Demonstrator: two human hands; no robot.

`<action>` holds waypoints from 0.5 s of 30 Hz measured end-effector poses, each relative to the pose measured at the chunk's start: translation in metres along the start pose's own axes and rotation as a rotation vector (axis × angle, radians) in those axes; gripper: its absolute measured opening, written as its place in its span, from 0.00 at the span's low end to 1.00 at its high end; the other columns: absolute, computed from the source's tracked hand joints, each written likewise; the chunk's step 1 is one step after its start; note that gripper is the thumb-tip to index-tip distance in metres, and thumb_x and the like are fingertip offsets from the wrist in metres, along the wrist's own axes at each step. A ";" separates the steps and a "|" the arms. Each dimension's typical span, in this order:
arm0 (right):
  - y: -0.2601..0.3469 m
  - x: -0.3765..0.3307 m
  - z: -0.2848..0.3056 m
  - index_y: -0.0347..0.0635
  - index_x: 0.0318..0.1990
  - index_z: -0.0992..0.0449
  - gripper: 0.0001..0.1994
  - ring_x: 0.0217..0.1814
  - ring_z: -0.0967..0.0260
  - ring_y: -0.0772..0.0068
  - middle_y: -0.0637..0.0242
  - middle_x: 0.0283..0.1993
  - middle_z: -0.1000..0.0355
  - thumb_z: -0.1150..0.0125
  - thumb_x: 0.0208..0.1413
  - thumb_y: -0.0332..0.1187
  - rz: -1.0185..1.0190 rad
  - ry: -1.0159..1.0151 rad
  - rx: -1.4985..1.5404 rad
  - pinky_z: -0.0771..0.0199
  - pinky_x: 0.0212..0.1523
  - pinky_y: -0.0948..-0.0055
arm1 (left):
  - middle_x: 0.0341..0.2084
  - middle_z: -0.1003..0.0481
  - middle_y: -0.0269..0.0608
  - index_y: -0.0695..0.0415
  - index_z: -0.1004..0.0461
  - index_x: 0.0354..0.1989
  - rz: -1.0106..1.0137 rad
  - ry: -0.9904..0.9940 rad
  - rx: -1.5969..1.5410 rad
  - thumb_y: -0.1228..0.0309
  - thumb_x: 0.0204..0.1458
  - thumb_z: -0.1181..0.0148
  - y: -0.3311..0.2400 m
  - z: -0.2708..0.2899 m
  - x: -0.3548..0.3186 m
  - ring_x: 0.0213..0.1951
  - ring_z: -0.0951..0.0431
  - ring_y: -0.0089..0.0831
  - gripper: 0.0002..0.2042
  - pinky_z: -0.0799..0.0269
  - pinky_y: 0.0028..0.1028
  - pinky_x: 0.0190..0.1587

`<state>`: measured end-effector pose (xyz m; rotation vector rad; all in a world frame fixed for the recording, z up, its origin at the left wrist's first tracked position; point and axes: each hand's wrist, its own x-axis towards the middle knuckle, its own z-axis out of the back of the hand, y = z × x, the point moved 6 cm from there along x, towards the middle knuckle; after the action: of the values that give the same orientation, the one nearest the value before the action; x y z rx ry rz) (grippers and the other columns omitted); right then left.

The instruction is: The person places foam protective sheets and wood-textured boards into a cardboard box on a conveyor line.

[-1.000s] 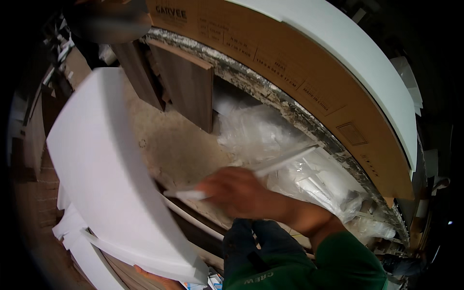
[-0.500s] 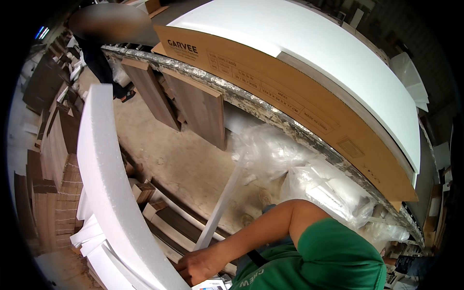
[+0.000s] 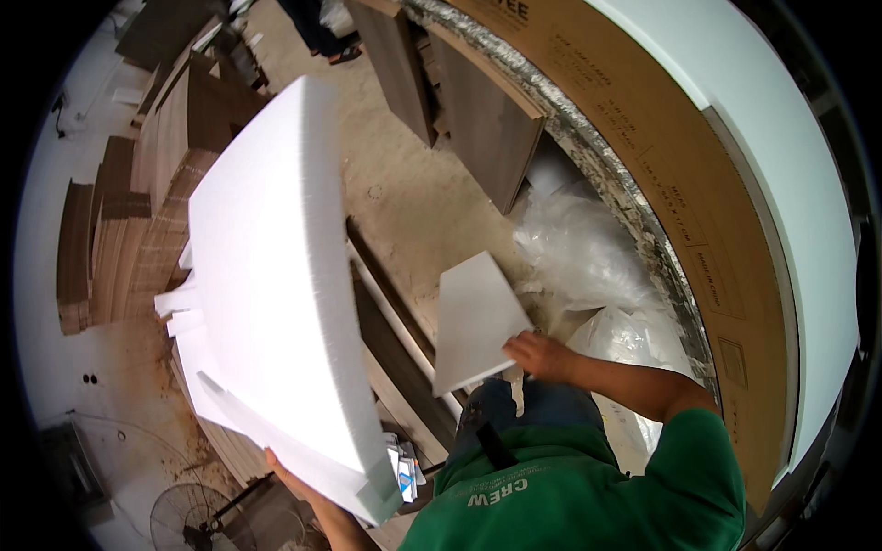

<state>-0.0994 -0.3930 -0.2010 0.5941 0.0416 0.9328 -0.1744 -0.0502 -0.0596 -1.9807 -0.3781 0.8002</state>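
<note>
- Nearest: green shirt, wearer's own, between the two forearms.
- Left hand at the near lower edge of a big white slab; some fingers are hidden, so how far it is closed I cannot tell. It touches the edge, at least.
- Slab stands tilted on the left side, above smaller white pieces. Looks like foam: probably light for its bulk, stiff, easily dented or chipped at the corners. Best held by two opposite edges, palms flat; a fingertip pinch may gouge it.
- Right hand closed, fingers bent round the right-hand edge of a thin pale sheet. Sheet hangs in front of the legs, well apart from the bench.
- Sheet likely light too, stiff but snappable; a hold near mid-edge should balance it better than a corner. Smooth face may slip.
- Beyond: long brown boards on the floor side; crumpled clear plastic under the bench edge.
- Right: brown cardboard along the bench, white panel past it.
- Farthest: upright wood-grain boards; a co-worker's legs.
</note>
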 end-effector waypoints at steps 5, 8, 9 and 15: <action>-0.043 -0.004 -0.012 0.40 0.37 0.33 0.17 0.36 0.43 0.62 0.63 0.34 0.38 0.52 0.35 0.33 -0.277 0.245 -0.218 0.40 0.39 0.65 | 0.43 0.38 0.48 0.61 0.46 0.49 0.112 -0.088 0.115 0.48 0.43 0.61 0.041 0.001 -0.003 0.42 0.35 0.38 0.31 0.36 0.33 0.42; -0.038 0.003 0.006 0.46 0.38 0.32 0.15 0.43 0.44 0.59 0.64 0.40 0.38 0.52 0.37 0.31 -0.287 0.085 -0.280 0.42 0.43 0.63 | 0.42 0.37 0.46 0.61 0.43 0.48 0.181 -0.069 0.015 0.50 0.43 0.58 0.067 -0.017 0.001 0.42 0.35 0.37 0.29 0.37 0.32 0.43; -0.031 0.004 0.014 0.47 0.38 0.32 0.15 0.47 0.46 0.57 0.65 0.43 0.39 0.53 0.38 0.30 -0.288 0.037 -0.246 0.43 0.46 0.63 | 0.42 0.37 0.45 0.60 0.42 0.47 0.217 -0.061 -0.040 0.52 0.43 0.56 0.076 -0.022 0.002 0.42 0.35 0.36 0.27 0.38 0.32 0.44; 0.032 -0.003 0.051 0.41 0.34 0.29 0.12 0.52 0.47 0.56 0.62 0.45 0.38 0.48 0.37 0.26 -0.126 -0.261 0.115 0.41 0.49 0.63 | 0.40 0.34 0.43 0.60 0.39 0.45 0.417 0.061 -0.158 0.57 0.39 0.52 0.110 -0.046 -0.002 0.43 0.35 0.37 0.25 0.39 0.33 0.46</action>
<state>-0.1102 -0.4045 -0.1424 0.8072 -0.1011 0.7284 -0.1510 -0.1380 -0.1365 -2.2635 0.0135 0.9885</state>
